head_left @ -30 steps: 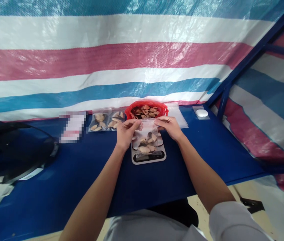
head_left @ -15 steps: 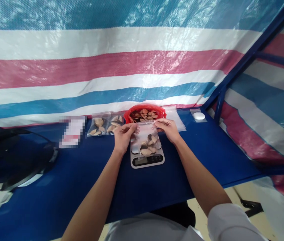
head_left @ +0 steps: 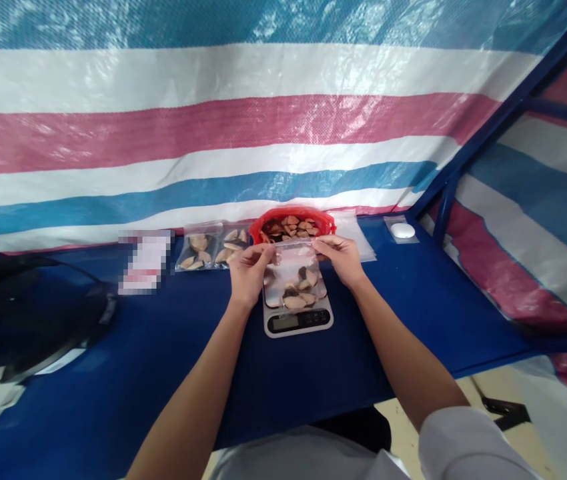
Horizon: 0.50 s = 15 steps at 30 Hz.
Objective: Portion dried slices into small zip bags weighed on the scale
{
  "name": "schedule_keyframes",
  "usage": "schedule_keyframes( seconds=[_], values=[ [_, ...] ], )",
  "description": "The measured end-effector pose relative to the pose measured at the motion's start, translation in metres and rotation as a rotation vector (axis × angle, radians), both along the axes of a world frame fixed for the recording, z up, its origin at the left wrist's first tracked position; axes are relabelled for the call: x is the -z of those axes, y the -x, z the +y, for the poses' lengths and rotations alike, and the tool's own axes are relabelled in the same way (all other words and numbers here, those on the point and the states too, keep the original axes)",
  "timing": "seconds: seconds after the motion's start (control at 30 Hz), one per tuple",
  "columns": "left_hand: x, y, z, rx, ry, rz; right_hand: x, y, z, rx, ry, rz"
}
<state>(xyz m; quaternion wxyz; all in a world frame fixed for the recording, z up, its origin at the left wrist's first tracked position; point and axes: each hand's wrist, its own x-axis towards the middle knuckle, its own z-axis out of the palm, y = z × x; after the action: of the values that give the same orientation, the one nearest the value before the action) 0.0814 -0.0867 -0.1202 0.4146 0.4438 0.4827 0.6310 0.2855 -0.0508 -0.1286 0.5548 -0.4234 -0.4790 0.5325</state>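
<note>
Centrally, a clear plastic bag [head_left: 296, 277] of pale, dark-edged slices [head_left: 303, 291] hangs upright in front of a person, over a white kitchen scale [head_left: 298, 328]; whether its bottom touches the scale is unclear. The left hand [head_left: 248, 273] and right hand [head_left: 345, 260] each pinch one top corner, thumb against fingers. Just beyond sits a red bag [head_left: 291, 212] of similar pieces. The film looks thin, limp and slippery, the load light, the slices probably stiff and perhaps brittle; the top edge, away from the contents, seems the best hold.
</note>
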Motion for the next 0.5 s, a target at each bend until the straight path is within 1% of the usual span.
schedule_keyframes(
  seconds=[0.13, 0.33, 0.5],
  values=[
    [-0.0008, -0.0016, -0.0008, -0.013, -0.044, 0.018, -0.0008, 0.0001, -0.0014, 0.021, -0.013, 0.000],
    [0.0014, -0.0050, -0.0016, -0.033, 0.008, -0.009, -0.0029, 0.0028, -0.0039, 0.037, -0.023, 0.029],
    [0.0017, -0.0064, -0.0020, -0.056, 0.000, -0.008, -0.0030, 0.0055, -0.0056, -0.033, -0.002, -0.016]
  ],
)
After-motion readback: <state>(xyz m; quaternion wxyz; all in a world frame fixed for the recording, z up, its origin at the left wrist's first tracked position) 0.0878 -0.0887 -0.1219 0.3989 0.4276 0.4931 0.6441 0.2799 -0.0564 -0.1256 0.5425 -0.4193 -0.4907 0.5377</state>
